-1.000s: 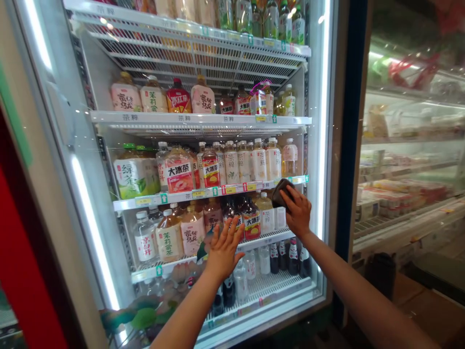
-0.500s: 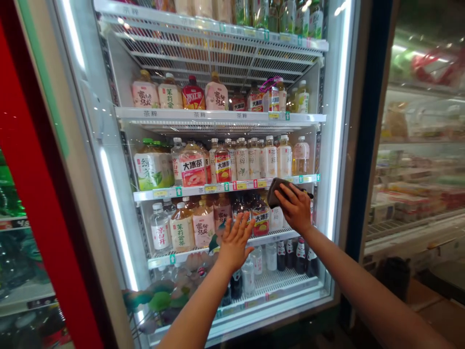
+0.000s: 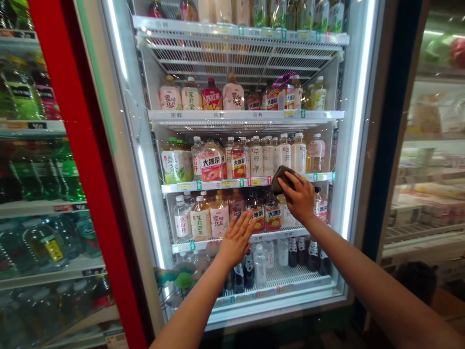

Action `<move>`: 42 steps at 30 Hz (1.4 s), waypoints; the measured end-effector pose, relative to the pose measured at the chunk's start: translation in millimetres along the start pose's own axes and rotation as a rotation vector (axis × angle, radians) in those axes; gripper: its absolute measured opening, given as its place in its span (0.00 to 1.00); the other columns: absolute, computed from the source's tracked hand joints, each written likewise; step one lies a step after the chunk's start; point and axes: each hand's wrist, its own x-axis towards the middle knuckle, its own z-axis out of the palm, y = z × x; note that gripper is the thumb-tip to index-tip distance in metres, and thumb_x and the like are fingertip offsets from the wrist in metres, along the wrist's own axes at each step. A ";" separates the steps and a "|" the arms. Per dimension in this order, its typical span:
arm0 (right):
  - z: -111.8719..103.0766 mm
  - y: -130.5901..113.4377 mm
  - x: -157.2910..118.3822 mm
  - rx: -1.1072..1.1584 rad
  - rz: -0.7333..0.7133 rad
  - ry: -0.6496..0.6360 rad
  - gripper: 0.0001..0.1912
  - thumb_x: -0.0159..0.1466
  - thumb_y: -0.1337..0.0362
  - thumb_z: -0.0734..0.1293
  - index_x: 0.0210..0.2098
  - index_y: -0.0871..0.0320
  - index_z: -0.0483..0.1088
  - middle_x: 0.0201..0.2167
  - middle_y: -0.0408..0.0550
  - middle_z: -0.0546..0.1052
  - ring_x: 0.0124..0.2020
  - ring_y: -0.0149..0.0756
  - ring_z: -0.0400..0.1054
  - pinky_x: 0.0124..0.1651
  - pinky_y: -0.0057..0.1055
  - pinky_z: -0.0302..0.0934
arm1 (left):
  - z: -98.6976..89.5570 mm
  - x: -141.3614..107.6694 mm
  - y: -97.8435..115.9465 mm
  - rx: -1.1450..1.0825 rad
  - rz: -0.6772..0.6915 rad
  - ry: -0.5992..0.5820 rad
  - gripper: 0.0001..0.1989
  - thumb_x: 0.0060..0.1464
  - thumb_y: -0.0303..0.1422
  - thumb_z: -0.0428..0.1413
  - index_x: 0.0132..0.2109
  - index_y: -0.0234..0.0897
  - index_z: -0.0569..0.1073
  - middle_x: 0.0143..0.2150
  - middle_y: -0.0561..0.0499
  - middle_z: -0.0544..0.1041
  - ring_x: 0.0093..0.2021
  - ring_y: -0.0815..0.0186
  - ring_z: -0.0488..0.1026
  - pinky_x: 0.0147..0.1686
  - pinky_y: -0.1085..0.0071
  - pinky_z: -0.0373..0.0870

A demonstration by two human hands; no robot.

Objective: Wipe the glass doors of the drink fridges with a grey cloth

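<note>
- A dark, soft-looking item (image 3: 278, 182) is gripped in the right hand (image 3: 300, 196), with the fingers laid over its back.
- The left hand (image 3: 236, 237) is open and empty, its fingers spread; it is seen lower and to the left of the dark item.
- Both hands are held up to the glass front (image 3: 285, 286) of a lit drinks cabinet (image 3: 376, 97); whether the glass is touched by the left palm cannot be told.
- The dark item is seen across a white shelf edge (image 3: 203, 185), between upper bottles (image 3: 283, 154) and lower bottles (image 3: 273, 213), which are seen behind the glass.
- A green leaf shape (image 3: 183, 280) is seen low on the left, and a magenta mark (image 3: 285, 79) higher up.
- The step in hand is judged to be the pressing or sliding of the dark item on the glass; which of the two cannot be told.
- For any further move, a flat hold and light, even pressure would be called for.
</note>
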 end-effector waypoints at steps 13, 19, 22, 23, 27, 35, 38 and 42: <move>7.6 -33.9 2.6 0.063 -0.040 0.015 0.35 0.64 0.71 0.65 0.68 0.42 0.65 0.66 0.49 0.70 0.64 0.51 0.59 0.60 0.48 0.52 | 18.6 -29.4 -26.5 0.053 -0.018 -0.007 0.40 0.66 0.39 0.53 0.77 0.41 0.44 0.77 0.48 0.50 0.77 0.60 0.44 0.74 0.56 0.48; 20.5 -93.1 33.3 0.069 -0.072 0.021 0.33 0.66 0.67 0.65 0.69 0.42 0.63 0.68 0.49 0.68 0.66 0.53 0.55 0.60 0.50 0.49 | 18.8 -29.8 -23.5 0.033 -0.028 -0.038 0.41 0.66 0.39 0.54 0.77 0.41 0.43 0.78 0.47 0.48 0.78 0.60 0.42 0.74 0.55 0.49; 14.1 -88.3 17.5 0.063 -0.331 -0.061 0.28 0.67 0.67 0.64 0.65 0.40 0.68 0.66 0.43 0.72 0.66 0.46 0.56 0.60 0.45 0.49 | 20.8 -30.6 -22.1 0.026 -0.035 -0.025 0.41 0.65 0.37 0.56 0.77 0.41 0.43 0.78 0.48 0.48 0.78 0.61 0.41 0.74 0.55 0.49; 11.4 -80.8 14.4 0.062 -0.363 -0.067 0.27 0.68 0.68 0.64 0.64 0.39 0.69 0.65 0.42 0.73 0.65 0.45 0.57 0.60 0.44 0.49 | 21.5 -30.9 -22.0 0.026 -0.034 -0.021 0.41 0.65 0.37 0.56 0.77 0.41 0.44 0.78 0.48 0.48 0.78 0.61 0.41 0.74 0.55 0.48; 10.3 -66.8 34.8 0.072 -0.143 -0.001 0.30 0.66 0.69 0.65 0.66 0.41 0.67 0.66 0.47 0.71 0.63 0.49 0.58 0.58 0.46 0.51 | 23.2 -31.6 -22.8 0.034 -0.016 -0.018 0.39 0.66 0.39 0.55 0.76 0.41 0.45 0.78 0.48 0.47 0.78 0.62 0.40 0.74 0.56 0.48; 18.5 -131.4 52.5 0.110 -0.358 -0.096 0.28 0.67 0.67 0.65 0.65 0.40 0.68 0.67 0.44 0.69 0.64 0.50 0.56 0.57 0.46 0.51 | 22.3 -34.7 -24.9 -0.021 0.004 -0.052 0.30 0.65 0.42 0.56 0.70 0.42 0.63 0.73 0.45 0.62 0.75 0.58 0.55 0.74 0.54 0.50; 11.5 -110.6 40.1 0.124 -0.422 -0.091 0.24 0.67 0.69 0.66 0.59 0.41 0.74 0.62 0.44 0.74 0.59 0.46 0.60 0.54 0.43 0.53 | 10.6 -50.2 -32.5 0.019 -0.019 -0.036 0.35 0.64 0.38 0.58 0.74 0.41 0.56 0.76 0.45 0.56 0.76 0.59 0.50 0.75 0.55 0.48; 10.2 -108.5 62.6 0.136 -0.095 0.005 0.24 0.64 0.70 0.67 0.57 0.45 0.76 0.54 0.52 0.74 0.51 0.49 0.62 0.48 0.42 0.54 | -13.9 -75.7 -54.2 0.088 -0.109 -0.039 0.43 0.63 0.39 0.58 0.76 0.42 0.46 0.78 0.47 0.47 0.78 0.56 0.40 0.75 0.52 0.45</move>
